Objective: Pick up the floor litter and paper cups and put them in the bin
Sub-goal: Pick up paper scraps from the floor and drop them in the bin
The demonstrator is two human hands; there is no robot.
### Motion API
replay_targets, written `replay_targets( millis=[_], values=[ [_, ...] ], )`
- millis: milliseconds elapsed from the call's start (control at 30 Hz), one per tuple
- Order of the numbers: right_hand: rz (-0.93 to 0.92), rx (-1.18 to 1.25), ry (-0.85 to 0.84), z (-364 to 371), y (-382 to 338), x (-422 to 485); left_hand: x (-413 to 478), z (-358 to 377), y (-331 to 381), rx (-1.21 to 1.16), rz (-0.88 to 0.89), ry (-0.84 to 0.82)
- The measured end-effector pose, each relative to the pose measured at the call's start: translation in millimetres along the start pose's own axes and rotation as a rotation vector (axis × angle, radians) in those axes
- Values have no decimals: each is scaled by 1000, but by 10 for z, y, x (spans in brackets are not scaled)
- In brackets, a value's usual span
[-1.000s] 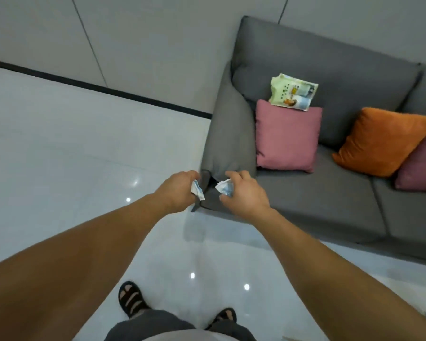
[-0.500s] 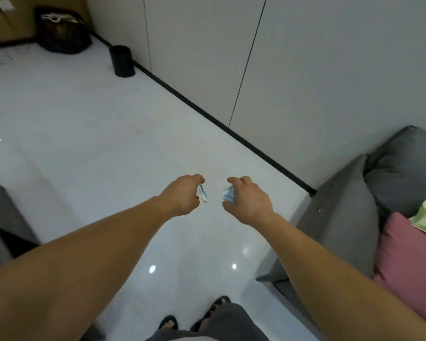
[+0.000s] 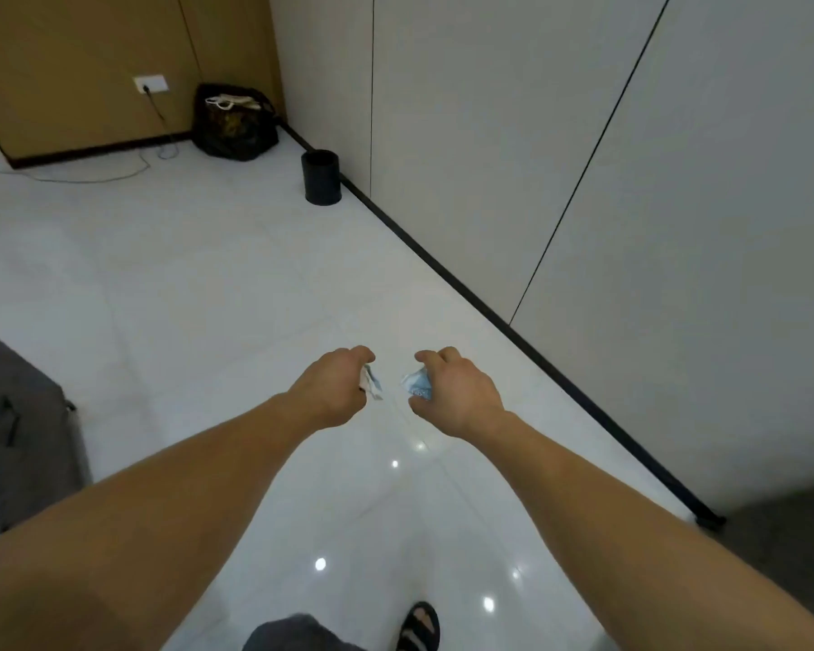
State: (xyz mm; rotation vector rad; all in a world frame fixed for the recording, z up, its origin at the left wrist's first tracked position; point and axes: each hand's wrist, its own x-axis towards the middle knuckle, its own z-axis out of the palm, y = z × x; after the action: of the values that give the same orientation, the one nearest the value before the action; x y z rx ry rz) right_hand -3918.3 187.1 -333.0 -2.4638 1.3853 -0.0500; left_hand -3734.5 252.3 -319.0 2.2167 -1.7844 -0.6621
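Head view: both forearms reach forward over a glossy white floor [image 3: 184,284].

- Left hand [image 3: 334,387], centre of frame: fingers curled round a white-and-blue scrap [image 3: 372,386], whose end sticks out on the inner side.
- Right hand [image 3: 457,392], just beside the left, not touching it: fingers curled round a crumpled blue-and-white wad [image 3: 417,386].
- Black bin [image 3: 321,177], upper centre: upright on the floor, against the black skirting [image 3: 489,317] under the grey wall, well apart from both hands.
- Dark bag [image 3: 233,124] in the corner, up and left of the bin.
- White socket [image 3: 150,83] on the brown panel, upper left. A cable [image 3: 90,179] trails from it across the floor.
- Grey furniture [image 3: 20,439] at the left edge.
- Sandalled foot [image 3: 419,627] at the bottom edge.
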Motion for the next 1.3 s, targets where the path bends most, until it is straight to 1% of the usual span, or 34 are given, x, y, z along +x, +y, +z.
replay_targets(
  millis=[133, 300, 500, 600, 767, 900, 1067, 1233, 1300],
  values=[
    [-34, -5, -49, -111, -7, 830, 573, -238, -206, -37, -63, 20],
    [-72, -29, -99, -44, -192, 1982, 1512, -554, -694, -72, -106, 64],
    [-72, -41, -103, -148, -582, 3337, 2647, -1127, -1384, -74, -114, 55],
    [-63, -38, -78, -254, -737, 3984, 3171, -1464, -1653, -46, -105, 50],
    [-72, -36, -109, -284, -924, 4914, 4013, -1880, -1995, -33, -101, 38],
    [-81, -28, -103, -310, -971, 5871, 4848, -2170, -2240, -25, -98, 41],
    [-116, -5, -94, -467, -1063, 7179, 5881, -2673, -2544, -16, -156, 63],
    [-187, -23, -90, -722, -1268, 8341, 6747, -3236, -2881, -36, -221, 131],
    [-201, -37, -96, -787, -1351, 8751, 7047, -3415, -3021, -56, -237, 131]
  ],
)
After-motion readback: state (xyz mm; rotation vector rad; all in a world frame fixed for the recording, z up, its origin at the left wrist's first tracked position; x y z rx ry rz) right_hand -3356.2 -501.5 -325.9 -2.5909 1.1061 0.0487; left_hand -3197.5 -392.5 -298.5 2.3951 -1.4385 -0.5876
